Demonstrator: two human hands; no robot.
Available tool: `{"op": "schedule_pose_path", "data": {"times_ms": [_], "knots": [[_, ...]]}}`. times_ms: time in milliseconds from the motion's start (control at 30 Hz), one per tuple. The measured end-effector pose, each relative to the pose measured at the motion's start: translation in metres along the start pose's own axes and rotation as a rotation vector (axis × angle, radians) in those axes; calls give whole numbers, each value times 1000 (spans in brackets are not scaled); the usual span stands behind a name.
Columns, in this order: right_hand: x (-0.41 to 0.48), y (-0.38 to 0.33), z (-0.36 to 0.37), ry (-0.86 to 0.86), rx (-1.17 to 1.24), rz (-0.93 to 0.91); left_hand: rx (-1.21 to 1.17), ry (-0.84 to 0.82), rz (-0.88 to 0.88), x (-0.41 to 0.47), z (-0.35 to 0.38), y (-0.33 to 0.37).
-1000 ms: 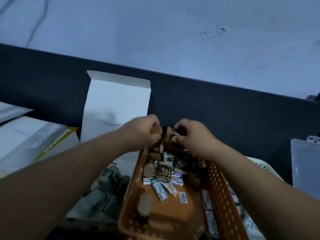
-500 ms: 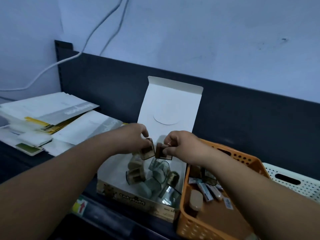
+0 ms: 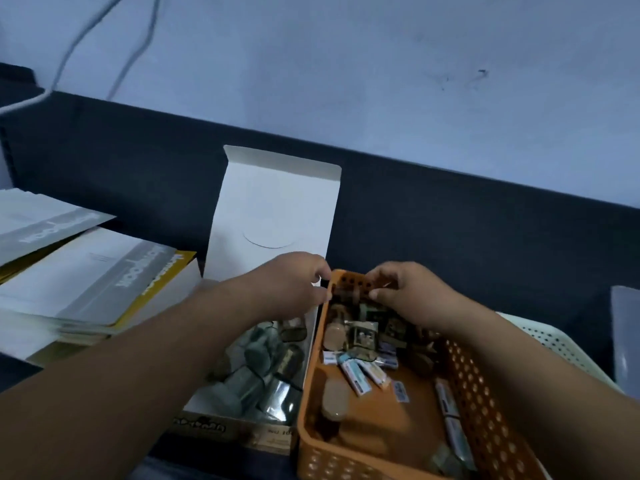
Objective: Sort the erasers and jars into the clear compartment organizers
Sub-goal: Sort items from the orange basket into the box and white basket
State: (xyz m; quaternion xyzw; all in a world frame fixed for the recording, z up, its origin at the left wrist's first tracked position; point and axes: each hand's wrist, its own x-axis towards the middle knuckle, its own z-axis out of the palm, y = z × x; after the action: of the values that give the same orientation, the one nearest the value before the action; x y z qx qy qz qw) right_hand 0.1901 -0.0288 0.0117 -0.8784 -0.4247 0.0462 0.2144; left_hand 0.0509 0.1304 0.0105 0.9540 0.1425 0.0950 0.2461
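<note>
Lettering printed on the stacked booklets (image 3: 86, 271) is seen upside down and, like that on the front of the cardboard box (image 3: 207, 427) and on the sleeved erasers (image 3: 356, 375), cannot be read. The erasers are laid in the orange basket (image 3: 485, 410), long axes mostly slanted away and leftward. A small jar (image 3: 346, 293) is held on its side over the basket's far end, long axis left to right, pinched by the right hand (image 3: 405, 292); the left hand (image 3: 291, 282) is curled beside it, its grip not discernible.

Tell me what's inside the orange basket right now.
Wrapped erasers in the middle, cork-lidded jars along its left wall, mixed small items farther back. The left hand and right hand hide the far end.
</note>
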Motion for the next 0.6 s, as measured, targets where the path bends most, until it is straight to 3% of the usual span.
{"op": "schedule_pose_path", "data": {"times_ms": [133,367,467,600], "knots": [[-14,29,-3,-63,-139,130,94,-99,82,16,25,27],[-18,42,8,-102,-280,56,292,-313,167,33,61,45],[-16,49,15,-79,-368,27,431,-303,203,36,72,45],[-13,52,25,-46,-426,18,424,-266,199,38,76,44]]}}
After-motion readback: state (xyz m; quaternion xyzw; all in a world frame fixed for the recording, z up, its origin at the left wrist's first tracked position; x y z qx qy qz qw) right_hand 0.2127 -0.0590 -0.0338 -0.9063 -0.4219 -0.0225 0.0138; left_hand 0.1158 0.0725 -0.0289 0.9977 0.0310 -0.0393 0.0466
